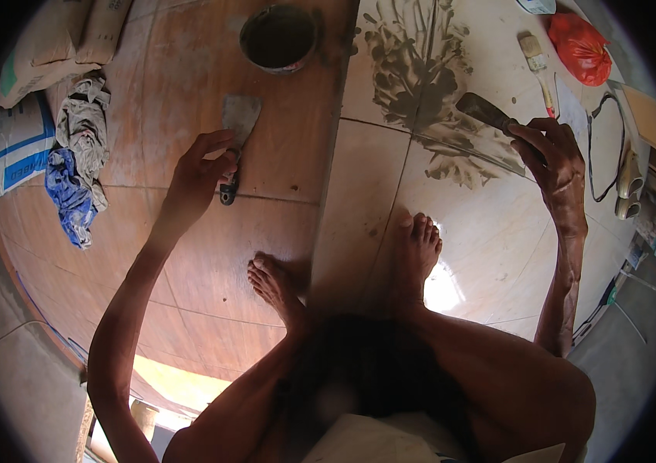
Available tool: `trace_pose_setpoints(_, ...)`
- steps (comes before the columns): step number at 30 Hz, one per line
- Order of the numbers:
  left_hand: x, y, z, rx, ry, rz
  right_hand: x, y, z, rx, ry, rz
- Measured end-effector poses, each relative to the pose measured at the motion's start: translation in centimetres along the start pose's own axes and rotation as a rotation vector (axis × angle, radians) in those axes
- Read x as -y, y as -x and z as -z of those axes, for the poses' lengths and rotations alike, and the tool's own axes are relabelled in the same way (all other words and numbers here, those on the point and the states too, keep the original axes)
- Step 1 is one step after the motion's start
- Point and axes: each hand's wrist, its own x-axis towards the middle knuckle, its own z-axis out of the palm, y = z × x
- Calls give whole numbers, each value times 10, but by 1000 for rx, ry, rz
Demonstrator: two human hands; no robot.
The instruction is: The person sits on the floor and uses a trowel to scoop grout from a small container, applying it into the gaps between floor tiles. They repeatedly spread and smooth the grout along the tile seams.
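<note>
My left hand (pixel 203 171) is closed round the dark handle of a putty knife (pixel 241 116), whose wide grey blade points away from me over the brown tiles. In my right hand (pixel 550 160) is a second, narrower putty knife (pixel 485 110), gripped by its handle. Its dark-coated blade points left, above the edge of a patch of wet grey paste (pixel 413 85). That paste lies smeared in streaks over the pale tiles (pixel 359 185) and their joints. Beyond my left hand stands a round bucket (pixel 278 38), dark inside.
A paintbrush (pixel 536 68) and a red plastic bag (pixel 581 50) lie at the far right, with sandals (pixel 629 189) nearer. Crumpled rags (pixel 77 162) and filled sacks (pixel 15 147) are on the left. My bare feet (pixel 420 247) stand either side of the tile edge.
</note>
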Motion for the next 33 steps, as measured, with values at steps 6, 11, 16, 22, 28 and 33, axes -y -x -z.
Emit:
trace_pose_setpoints(6,6,0,4,-12,-39,-17,8,-10,-44,8,-179,62)
trace_pose_setpoints(11,-4,-2,5,-28,-43,-79,4,-5,-23,33,-162,14)
trace_pose_setpoints(16,-14,-16,11,-74,-19,-37,20,5,-32,20,-141,47)
trace_pose_setpoints(22,-46,-47,7,-105,71,-73,19,12,-20,25,-167,-69)
trace_pose_setpoints(28,-55,-66,3,-124,161,-91,40,2,-41,-8,-160,30)
trace_pose_setpoints(33,-65,-78,-3,-118,274,-151,19,15,-26,-9,-202,-114)
